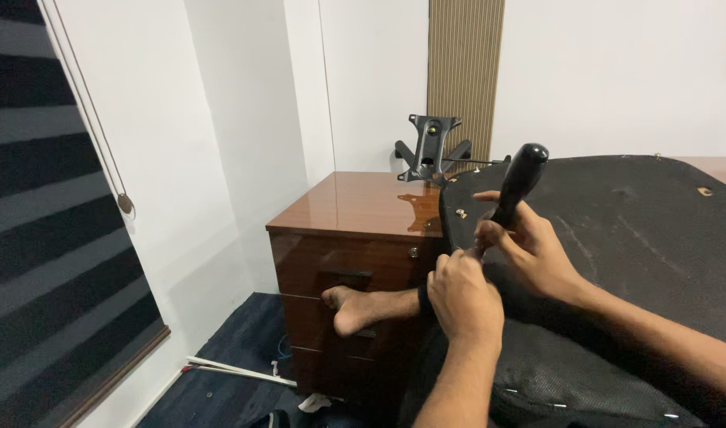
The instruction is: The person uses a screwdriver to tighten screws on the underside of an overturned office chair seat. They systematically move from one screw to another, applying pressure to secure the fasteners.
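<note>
The right hand (529, 242) is closed around the lower part of a black tool handle (520, 181), a screwdriver-like grip that tilts up and to the right above the fist. The handle sits at the near left edge of the upturned black chair seat (616, 230), whose dusty underside faces the camera. The left hand (462, 297) is curled shut just below and left of the right hand, its fingertips pinched at the tool's tip where it meets the seat's edge; what it pinches is too small to tell. A small screw (461, 213) stands in the seat just left of the handle.

Left of the seat stands a glossy brown wooden cabinet (347, 230) with drawers. On its top, behind the seat's left corner, rests a black metal chair bracket (431, 150). A bare foot (348, 307) is pressed against the cabinet's drawer front, below the left hand. On the dark blue floor left of the cabinet lie white strips (236, 370). A striped window blind (53, 238) hangs far left of the cabinet.
</note>
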